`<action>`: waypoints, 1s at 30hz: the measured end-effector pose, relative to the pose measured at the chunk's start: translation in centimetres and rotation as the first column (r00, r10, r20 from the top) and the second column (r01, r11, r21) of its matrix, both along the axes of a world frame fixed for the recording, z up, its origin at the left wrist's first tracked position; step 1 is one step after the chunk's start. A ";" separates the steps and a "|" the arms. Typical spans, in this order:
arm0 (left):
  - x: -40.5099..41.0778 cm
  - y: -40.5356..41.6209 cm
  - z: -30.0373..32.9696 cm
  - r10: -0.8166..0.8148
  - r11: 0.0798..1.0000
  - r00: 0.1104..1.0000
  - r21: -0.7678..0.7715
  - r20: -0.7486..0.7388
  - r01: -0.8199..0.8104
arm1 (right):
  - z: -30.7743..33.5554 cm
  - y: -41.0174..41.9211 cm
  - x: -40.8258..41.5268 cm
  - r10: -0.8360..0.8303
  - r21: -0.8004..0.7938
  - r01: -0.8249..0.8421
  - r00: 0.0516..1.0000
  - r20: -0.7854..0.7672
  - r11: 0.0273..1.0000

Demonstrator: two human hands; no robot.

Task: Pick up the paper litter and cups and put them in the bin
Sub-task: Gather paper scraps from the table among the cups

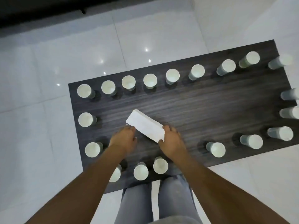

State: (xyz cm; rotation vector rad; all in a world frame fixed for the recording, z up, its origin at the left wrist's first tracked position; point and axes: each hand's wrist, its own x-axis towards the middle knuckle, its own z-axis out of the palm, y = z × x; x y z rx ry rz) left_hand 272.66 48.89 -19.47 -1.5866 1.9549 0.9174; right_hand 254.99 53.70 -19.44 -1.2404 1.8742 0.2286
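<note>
Your right hand [171,141] is gripping the near end of a white paper block [144,126] lying mid-tabletop [210,104], fingers curled over its edge. Your left hand [124,138] is hovering just beside its left side, fingers loosely curled, holding nothing. Cups [150,80] are ringing the tabletop edges.

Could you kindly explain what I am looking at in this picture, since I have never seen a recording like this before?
There is no machine here: a person wears a camera on the head, so the single view looks down over their own arms and knees. Below is a dark wooden table on a white tiled floor. Many paper cups stand upright around its edge. In the middle lies a white rectangular block, probably folded paper. The right hand has its grip on the block's near end; the left hand is at its side with fingers curled, contact unclear. No bin is in view.
</note>
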 end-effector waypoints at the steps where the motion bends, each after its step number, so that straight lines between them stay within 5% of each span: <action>1: 0.4 -0.7 -1.3 -0.021 1.000 1.000 -0.007 -0.008 0.021 | -1.3 -0.2 0.8 -0.010 -0.003 0.010 1.000 -0.005 1.000; 19: 3.6 -1.5 -13.3 -0.043 0.988 0.986 -0.152 -0.163 0.019 | -17.1 -2.0 6.1 0.044 -0.143 -0.083 0.965 -0.259 0.986; 30: 0.5 1.0 -6.9 -0.090 0.979 0.982 -0.195 -0.168 0.057 | -9.1 0.8 1.6 -0.146 -0.213 0.094 0.959 -0.243 0.972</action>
